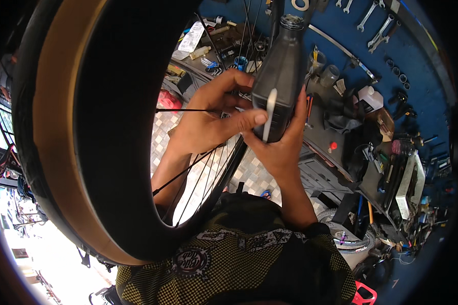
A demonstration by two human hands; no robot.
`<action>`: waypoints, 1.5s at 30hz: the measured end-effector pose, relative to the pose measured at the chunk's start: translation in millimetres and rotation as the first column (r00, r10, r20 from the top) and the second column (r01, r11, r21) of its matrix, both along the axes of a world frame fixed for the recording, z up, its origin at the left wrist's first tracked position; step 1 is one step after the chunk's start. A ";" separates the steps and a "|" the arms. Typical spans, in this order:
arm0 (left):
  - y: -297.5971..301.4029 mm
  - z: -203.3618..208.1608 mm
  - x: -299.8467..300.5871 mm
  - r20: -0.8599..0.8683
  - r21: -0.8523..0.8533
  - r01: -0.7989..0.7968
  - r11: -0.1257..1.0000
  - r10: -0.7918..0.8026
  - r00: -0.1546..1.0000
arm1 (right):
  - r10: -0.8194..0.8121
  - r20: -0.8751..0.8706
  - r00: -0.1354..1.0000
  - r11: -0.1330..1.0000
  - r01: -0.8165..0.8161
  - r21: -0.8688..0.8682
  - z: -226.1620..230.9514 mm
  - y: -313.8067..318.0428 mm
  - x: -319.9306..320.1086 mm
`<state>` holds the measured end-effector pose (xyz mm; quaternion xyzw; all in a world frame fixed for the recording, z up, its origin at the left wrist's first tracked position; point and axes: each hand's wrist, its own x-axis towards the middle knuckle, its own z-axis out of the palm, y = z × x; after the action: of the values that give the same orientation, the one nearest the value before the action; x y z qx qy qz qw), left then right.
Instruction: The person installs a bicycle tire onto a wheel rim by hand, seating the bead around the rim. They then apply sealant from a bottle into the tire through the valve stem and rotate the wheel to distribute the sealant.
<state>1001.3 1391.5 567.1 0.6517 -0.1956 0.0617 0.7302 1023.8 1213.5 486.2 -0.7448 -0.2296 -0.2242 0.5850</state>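
Note:
A dark, translucent plastic bottle (280, 71) stands roughly upright in front of me, its threaded mouth bare of a cap. My right hand (286, 145) grips its lower part from the right and below. Against the bottle's left side, my left hand (208, 119) has curled fingers, and its thumb presses near a pale upright strip (270, 114). I cannot tell whether that strip belongs to the bottle. A bicycle wheel with a deep black rim (104, 117) and tan-sided tyre (56, 107) fills the left; its spokes (203, 168) pass beside my left arm.
A cluttered grey workbench (315, 127) runs behind and right, bearing clear cups (330, 75), a white jug (370, 97), a red cap (333, 146) and a white perforated tray (411, 188). Wrenches (381, 33) hang on the blue wall. Another wheel (348, 244) rests low at right.

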 end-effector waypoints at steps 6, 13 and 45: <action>3.9 8.4 -2.3 -0.081 0.004 0.027 1.000 -0.027 0.996 | 0.226 -0.260 0.939 0.918 -0.116 0.379 -33.1 -32.2 6.1; 91.6 0.4 1.1 0.341 -0.017 0.264 0.964 -0.243 0.908 | 0.063 -0.324 0.944 0.931 0.062 0.360 -99.5 -96.4 10.0; 13.0 -396.1 126.5 -0.731 0.480 0.459 0.748 0.052 0.681 | -0.175 -0.479 0.860 0.929 -0.016 -0.370 -173.5 -173.2 24.1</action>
<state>1127.9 1404.5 171.0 0.8008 0.0134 -0.3484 0.4869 1047.9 1040.3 312.6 -0.8807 -0.0748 -0.0003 0.4677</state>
